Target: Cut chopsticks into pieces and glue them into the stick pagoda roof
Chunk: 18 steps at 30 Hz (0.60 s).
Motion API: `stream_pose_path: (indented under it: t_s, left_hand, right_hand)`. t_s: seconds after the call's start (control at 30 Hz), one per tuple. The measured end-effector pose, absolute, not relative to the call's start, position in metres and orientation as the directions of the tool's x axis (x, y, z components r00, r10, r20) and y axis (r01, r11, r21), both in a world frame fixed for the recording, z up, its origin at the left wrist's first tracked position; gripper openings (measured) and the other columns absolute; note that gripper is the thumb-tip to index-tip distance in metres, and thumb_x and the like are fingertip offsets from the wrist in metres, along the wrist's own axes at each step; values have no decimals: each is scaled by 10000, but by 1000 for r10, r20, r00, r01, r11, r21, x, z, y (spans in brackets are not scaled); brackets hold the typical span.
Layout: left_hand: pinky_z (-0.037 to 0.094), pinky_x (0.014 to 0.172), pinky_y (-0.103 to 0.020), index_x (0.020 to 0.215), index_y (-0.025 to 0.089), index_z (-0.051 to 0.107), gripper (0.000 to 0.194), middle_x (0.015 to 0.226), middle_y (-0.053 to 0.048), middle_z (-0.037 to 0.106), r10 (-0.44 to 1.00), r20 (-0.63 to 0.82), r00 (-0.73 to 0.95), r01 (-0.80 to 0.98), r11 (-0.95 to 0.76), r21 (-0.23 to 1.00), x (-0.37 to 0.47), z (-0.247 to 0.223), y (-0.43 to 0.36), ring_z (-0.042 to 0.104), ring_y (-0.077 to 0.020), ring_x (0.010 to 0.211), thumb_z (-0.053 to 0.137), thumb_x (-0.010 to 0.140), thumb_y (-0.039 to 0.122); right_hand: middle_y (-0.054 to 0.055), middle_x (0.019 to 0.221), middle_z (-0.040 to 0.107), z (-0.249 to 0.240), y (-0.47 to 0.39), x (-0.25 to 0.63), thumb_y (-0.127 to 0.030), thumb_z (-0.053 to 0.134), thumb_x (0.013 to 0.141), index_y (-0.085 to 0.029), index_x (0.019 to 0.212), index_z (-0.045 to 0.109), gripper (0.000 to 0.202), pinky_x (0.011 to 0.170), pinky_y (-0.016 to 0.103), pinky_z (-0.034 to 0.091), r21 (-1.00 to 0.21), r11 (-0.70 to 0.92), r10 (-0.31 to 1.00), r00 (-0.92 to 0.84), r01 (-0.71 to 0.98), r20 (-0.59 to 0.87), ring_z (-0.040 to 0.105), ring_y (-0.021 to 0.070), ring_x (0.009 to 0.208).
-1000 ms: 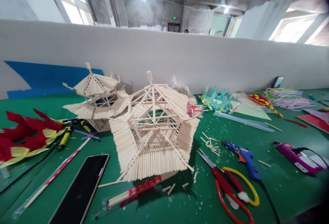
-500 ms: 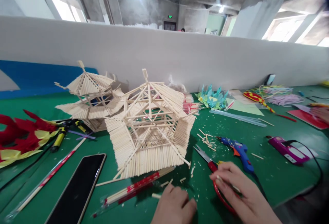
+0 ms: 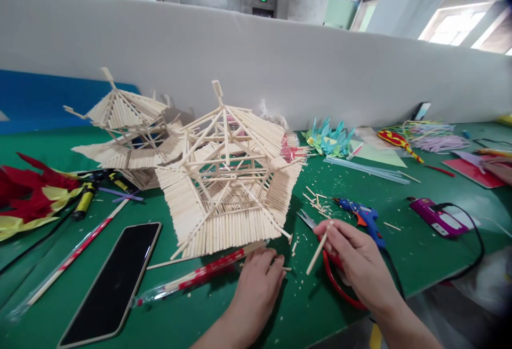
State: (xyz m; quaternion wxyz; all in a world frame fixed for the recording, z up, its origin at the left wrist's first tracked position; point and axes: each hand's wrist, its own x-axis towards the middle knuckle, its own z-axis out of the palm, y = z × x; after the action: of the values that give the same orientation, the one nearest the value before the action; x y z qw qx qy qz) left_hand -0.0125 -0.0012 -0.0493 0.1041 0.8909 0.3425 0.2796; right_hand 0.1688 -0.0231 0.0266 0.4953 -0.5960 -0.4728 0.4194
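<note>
My right hand (image 3: 352, 253) pinches a short wooden stick (image 3: 317, 255) between thumb and fingers, its lower end pointing down and left. Beneath that hand lie red-handled scissors (image 3: 307, 221), the grip partly covered. My left hand (image 3: 258, 285) rests low on the table, fingers bent and close together over another thin stick (image 3: 287, 269), whose end shows beyond the fingertips. Beside these fingers is a clear packet of sticks with red print (image 3: 200, 275). Just behind stands a pavilion model built of wooden sticks (image 3: 224, 189), its near roof side open in the upper tier.
A second stick pavilion (image 3: 128, 125) stands behind left. A phone (image 3: 112, 285) lies at front left. To the right are a blue glue gun (image 3: 366, 218), stick scraps (image 3: 318, 202) and a purple power strip (image 3: 438, 216). Another person's hand (image 3: 500, 165) shows at the right edge.
My right hand has lifted a short stick into clear sight above the scissors. My left hand has moved up toward the packet. The view has tilted down.
</note>
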Motion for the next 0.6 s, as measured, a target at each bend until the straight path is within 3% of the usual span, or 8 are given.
stream_pose_path:
  t_s: [0.13,0.2,0.27,0.43,0.6]
  left_hand:
    - [480,693,-282,958,127,555,204,866,-96,552,718,456,525,491,-694,527,-29,-16,-14,546,-164,804,412,814,101]
    - [473,662,-229,934,152,576,188,830,-67,556,803,373,466,322,-546,773,-31,5,-19,554,-135,767,441,810,113]
    - [466,650,-219,922,171,602,192,798,-53,573,843,238,483,216,-378,900,-29,21,-22,564,-129,740,443,817,145]
    - [444,594,-225,892,178,643,205,713,-43,605,873,-23,486,154,-59,986,-23,30,-21,554,-140,665,484,796,265]
    - [372,456,-159,794,180,673,181,664,-22,628,891,-207,404,54,203,978,-22,26,-18,474,-72,502,577,729,319]
  right_hand:
    - [-39,627,481,29,-19,160,-366,448,844,-219,798,609,222,519,186,324,-988,-32,997,73,151,-21,406,76,563]
    - [-39,612,480,35,-18,154,-358,444,847,-208,776,613,236,523,185,326,-981,-29,999,-38,193,-37,419,77,568]
    - [-44,593,481,41,-18,146,-348,430,855,-203,773,609,244,513,180,326,-977,-20,990,-132,213,-49,431,75,562]
    - [-28,704,568,51,-18,133,-307,410,868,-204,798,600,227,586,176,367,-966,86,976,-217,243,32,501,83,657]
    - [-17,748,592,54,-19,126,-310,412,861,-223,843,608,215,630,187,405,-925,179,963,-252,336,95,542,97,696]
